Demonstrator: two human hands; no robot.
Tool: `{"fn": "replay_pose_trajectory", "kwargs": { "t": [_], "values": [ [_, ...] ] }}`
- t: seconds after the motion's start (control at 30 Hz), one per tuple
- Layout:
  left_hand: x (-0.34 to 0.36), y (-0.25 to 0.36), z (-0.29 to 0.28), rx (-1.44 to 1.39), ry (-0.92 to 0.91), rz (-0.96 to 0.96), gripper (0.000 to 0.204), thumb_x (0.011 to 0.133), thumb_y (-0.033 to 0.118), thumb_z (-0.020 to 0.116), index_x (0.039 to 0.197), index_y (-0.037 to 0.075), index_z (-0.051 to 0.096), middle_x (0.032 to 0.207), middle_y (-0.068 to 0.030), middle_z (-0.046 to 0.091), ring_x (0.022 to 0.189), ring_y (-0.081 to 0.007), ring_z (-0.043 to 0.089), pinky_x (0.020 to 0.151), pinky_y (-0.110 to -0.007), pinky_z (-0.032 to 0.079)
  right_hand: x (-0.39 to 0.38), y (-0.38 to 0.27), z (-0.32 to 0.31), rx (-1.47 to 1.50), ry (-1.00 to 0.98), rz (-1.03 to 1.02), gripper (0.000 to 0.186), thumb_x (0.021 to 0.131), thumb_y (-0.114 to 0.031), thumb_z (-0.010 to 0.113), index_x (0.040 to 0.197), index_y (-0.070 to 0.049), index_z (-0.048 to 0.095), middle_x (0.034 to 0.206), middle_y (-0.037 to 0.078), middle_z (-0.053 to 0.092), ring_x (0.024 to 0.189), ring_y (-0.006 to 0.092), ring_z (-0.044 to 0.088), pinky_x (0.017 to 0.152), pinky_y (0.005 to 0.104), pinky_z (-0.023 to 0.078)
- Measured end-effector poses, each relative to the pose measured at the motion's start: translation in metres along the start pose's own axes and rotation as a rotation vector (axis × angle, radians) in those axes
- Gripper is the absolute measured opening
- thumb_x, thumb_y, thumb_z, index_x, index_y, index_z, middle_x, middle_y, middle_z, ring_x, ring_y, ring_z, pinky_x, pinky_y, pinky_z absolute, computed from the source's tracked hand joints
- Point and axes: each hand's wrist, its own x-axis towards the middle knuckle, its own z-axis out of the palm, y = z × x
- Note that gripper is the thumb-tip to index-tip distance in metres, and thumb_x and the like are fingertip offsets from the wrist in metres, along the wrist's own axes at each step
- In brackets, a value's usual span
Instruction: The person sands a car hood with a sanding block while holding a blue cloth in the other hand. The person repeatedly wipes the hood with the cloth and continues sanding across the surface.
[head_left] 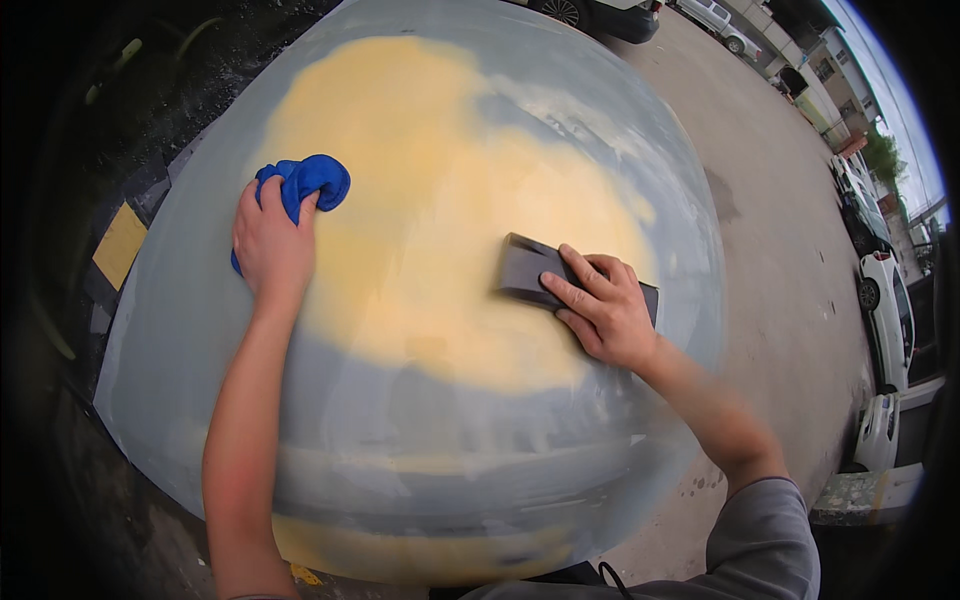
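A large curved grey panel (400, 420), likely from a car, spreads before me with a broad patch of yellow filler (410, 150) across its middle. My left hand (274, 240) is closed around a bunched blue cloth (315, 182), which rests on the panel at the patch's left edge. On the right side of the patch, my right hand (610, 310) grips a dark grey sanding block (527, 268) from above, its flat side against the surface. The block's underside is hidden.
A yellow square of sandpaper or card (119, 246) lies on a dark surface left of the panel. Concrete ground (770, 270) stretches off to the right. Parked white cars (884, 310) line the far right, and another vehicle (610, 18) stands beyond the panel's far edge.
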Motion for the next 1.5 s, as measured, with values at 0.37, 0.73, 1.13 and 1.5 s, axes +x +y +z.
{"fn": "replay_pose_trajectory", "kwargs": {
  "t": [0.37, 0.73, 1.13, 1.5],
  "values": [
    [0.002, -0.003, -0.002, -0.058, -0.049, -0.025, 0.057, 0.106, 0.051, 0.073, 0.147, 0.012, 0.066, 0.156, -0.0199, 0.06, 0.143, -0.042, 0.06, 0.119, -0.053, 0.048, 0.093, 0.007, 0.047, -0.031, 0.034, 0.123, 0.048, 0.103, -0.027, 0.069, 0.151, -0.024, 0.071, 0.157, 0.009, 0.064, 0.125, 0.0377, 0.064, 0.105, 0.0532, 0.051],
    [-0.158, 0.136, -0.08, -0.533, -0.325, 0.185, 0.069, 0.097, 0.044, 0.084, 0.149, 0.003, 0.064, 0.168, -0.0306, 0.047, 0.154, -0.0499, 0.047, 0.126, -0.057, 0.042, -0.137, -0.118, -0.09, 0.929, 0.522, 0.894, 0.052, 0.118, -0.029, 0.061, 0.165, -0.007, 0.056, 0.143, 0.011, 0.072, 0.113, 0.02, 0.07, 0.098, 0.0378, 0.057],
    [-0.144, 0.247, -0.062, -0.304, -0.572, 0.583, 0.086, 0.108, 0.056, 0.061, 0.173, 0.003, 0.04, 0.184, -0.0164, 0.033, 0.172, -0.0346, 0.023, 0.14, -0.051, 0.017, -0.285, -0.134, -0.077, 1.603, 1.148, 1.402, 0.069, 0.116, -0.069, 0.043, 0.137, -0.008, 0.068, 0.108, 0.012, 0.078, 0.088, 0.0283, 0.078, 0.08, 0.0433, 0.066],
    [0.117, 0.373, 0.162, -0.075, -0.597, 0.355, 0.086, 0.114, 0.066, 0.038, 0.177, 0.008, 0.035, 0.188, -0.0108, 0.026, 0.174, -0.0302, 0.022, 0.141, -0.048, 0.019, -0.344, -0.142, -0.05, 1.316, 1.213, 1.449, 0.067, 0.119, -0.059, 0.04, 0.149, -0.004, 0.064, 0.13, 0.012, 0.076, 0.107, 0.0225, 0.074, 0.092, 0.0362, 0.062]
  ]
}}
